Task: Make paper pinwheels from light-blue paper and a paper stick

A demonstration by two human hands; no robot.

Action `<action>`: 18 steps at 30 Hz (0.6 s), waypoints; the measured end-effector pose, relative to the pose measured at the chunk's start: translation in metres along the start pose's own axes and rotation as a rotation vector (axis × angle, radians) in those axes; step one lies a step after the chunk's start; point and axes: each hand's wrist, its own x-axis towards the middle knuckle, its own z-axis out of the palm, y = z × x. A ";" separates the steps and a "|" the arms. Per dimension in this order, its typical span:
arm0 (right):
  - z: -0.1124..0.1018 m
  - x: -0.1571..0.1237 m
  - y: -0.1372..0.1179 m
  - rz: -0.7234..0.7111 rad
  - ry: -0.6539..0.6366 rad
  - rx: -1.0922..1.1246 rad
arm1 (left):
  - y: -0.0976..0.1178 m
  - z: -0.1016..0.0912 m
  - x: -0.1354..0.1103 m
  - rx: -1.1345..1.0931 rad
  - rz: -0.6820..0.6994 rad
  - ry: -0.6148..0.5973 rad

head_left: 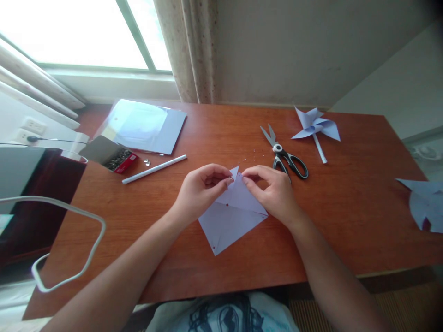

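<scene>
A square sheet of white paper (230,226) lies on the table, cut in from its corners, with small holes at the middle and near some corners. My left hand (207,186) is closed in a pinch above its far left part, on a small shiny piece that looks like a thumbtack (231,178). Between the thumb and forefinger of my right hand (272,191) is the sheet's far corner, beside a cut. The fingers partly hide that corner.
Scissors (284,154) lie open beyond my right hand, near a finished paper pinwheel (316,127). To the left are a rolled paper stick (154,169), loose thumbtacks (147,162), an open tack box (119,159) and a paper pack (148,127). Cut paper (427,200) lies far right.
</scene>
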 end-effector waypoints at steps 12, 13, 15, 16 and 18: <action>-0.005 0.001 -0.002 -0.002 -0.107 0.109 | 0.004 -0.002 0.000 0.044 0.015 0.031; -0.006 0.001 -0.003 -0.007 -0.123 0.125 | 0.004 -0.002 0.000 0.045 0.017 0.026; -0.006 0.001 -0.004 -0.017 -0.145 0.152 | 0.003 -0.002 -0.001 0.048 0.019 0.010; -0.006 0.000 -0.004 -0.020 -0.153 0.160 | 0.002 -0.002 -0.001 0.051 0.020 0.001; -0.005 0.000 -0.004 -0.018 -0.156 0.167 | 0.002 -0.002 -0.001 0.065 0.018 -0.016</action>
